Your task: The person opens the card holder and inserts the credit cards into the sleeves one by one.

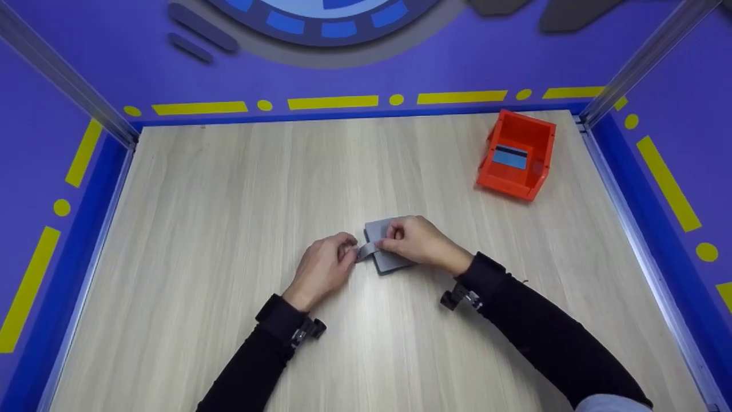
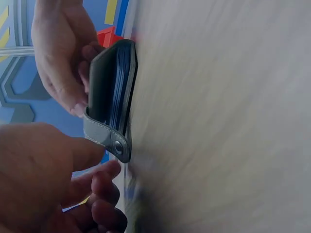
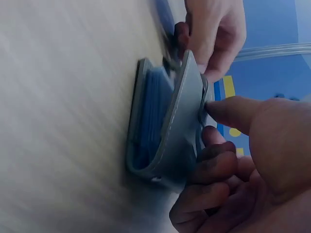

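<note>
A grey card holder (image 1: pixel 393 262) lies on the table between the two hands, with several blue card sleeves (image 2: pixel 119 90) showing between its covers. Its strap (image 2: pixel 99 131), with a metal snap (image 2: pixel 118 147) near the tip, sticks out past the cover's edge toward the left. The left hand (image 1: pixel 325 266) pinches the strap's end between thumb and fingers. Over the top cover, the right hand (image 1: pixel 420 240) has its fingers curled and its thumb on the strap's base, holding the card holder. The right fingers partly hide the cover in the right wrist view.
An orange-red open bin (image 1: pixel 506 186) stands at the back right of the wooden table (image 1: pixel 229 200), and a blue card (image 1: pixel 510 157) with a dark stripe lies in it. Blue-purple panels (image 1: pixel 343 80) with yellow marks wall the table at the back and sides.
</note>
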Tool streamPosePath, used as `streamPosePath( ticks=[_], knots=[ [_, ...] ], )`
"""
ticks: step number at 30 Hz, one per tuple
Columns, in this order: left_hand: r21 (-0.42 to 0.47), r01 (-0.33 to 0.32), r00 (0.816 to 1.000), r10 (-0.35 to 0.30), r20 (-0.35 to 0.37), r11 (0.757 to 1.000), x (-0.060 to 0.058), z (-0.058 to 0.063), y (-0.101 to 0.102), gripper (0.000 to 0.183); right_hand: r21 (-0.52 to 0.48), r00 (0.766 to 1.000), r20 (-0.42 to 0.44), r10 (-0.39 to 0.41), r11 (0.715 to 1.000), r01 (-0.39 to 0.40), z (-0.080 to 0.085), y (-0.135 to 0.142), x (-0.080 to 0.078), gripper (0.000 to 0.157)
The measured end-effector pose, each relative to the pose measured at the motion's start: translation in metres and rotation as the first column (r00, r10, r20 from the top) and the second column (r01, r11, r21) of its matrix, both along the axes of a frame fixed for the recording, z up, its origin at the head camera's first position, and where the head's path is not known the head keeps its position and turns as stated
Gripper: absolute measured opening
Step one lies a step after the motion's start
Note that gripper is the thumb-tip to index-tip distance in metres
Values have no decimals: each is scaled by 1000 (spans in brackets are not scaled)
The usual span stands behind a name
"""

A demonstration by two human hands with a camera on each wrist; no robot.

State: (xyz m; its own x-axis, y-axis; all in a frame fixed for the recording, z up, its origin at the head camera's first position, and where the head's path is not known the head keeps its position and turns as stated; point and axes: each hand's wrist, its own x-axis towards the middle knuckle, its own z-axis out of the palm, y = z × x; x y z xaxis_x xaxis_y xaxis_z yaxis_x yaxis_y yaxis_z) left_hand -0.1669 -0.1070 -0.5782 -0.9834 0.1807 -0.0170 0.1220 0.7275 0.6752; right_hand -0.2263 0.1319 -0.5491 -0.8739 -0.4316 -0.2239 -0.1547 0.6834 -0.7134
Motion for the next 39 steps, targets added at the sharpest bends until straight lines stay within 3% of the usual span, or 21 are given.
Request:
streamPosePath(
  ticks=[7, 15, 19, 23, 27, 35, 39],
  knots=[
    [-6, 63, 998, -63, 2, 998, 2, 0, 2, 16, 36, 999, -33, 10, 999, -9, -4, 4, 0, 25],
    [-9, 56, 998, -56, 1, 998, 2, -2, 3, 15, 116, 985, -92, -146, 981, 156, 1, 15, -7, 22],
    [-8, 30, 1000, -30, 1, 1000, 5, -4, 2, 14, 154, 989, -81, -126, 979, 137, 0, 12, -10, 26],
    [-7, 12, 1000, -12, 3, 1000, 7, -3, 3, 13, 195, 995, -52, -88, 976, 97, 1, 4, -9, 31],
    [-21, 18, 1000, -18, -5, 1000, 4, 0, 6, 13, 200, 990, -7, -139, 970, 138, 3, 0, -8, 33],
    [-28, 12, 1000, -13, -15, 1000, 2, 2, 7, 11, 18, 973, 165, -161, 987, 161, 6, 3, -8, 34],
    [-24, 3, 1000, -4, -3, 1000, 1, 0, 7, 12, -25, 963, 230, -139, 989, 149, 7, 10, -8, 43]
  ],
)
